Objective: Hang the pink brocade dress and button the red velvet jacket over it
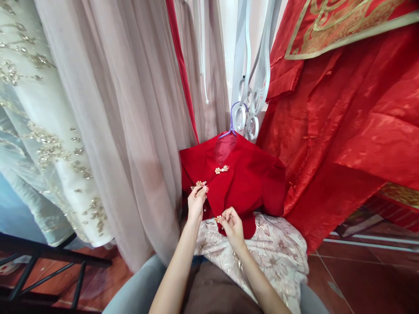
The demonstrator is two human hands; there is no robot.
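A dark red velvet jacket [242, 174] hangs in front of me on a purple hanger [232, 117]. A gold-and-pearl flower clasp [221, 169] sits below its neckline. My left hand [196, 205] is closed at the jacket's left front, pinching a second flower clasp [199, 183], with a small thin gold piece sticking out past the fingers. Lower down, my right hand [233, 226] pinches another flower clasp [218, 219] at the edge of the jacket's front flap. The fingertips partly cover both of these lower clasps.
Below the jacket, pale floral fabric [281, 261] lies over my lap. Sheer pinkish-grey curtain-like cloth [131, 109] and a beaded white gown [59, 152] hang at left; red embroidered garments [343, 117] hang at right. A white scrolled metal frame [253, 100] stands behind, and a black metal rack [49, 261] lower left.
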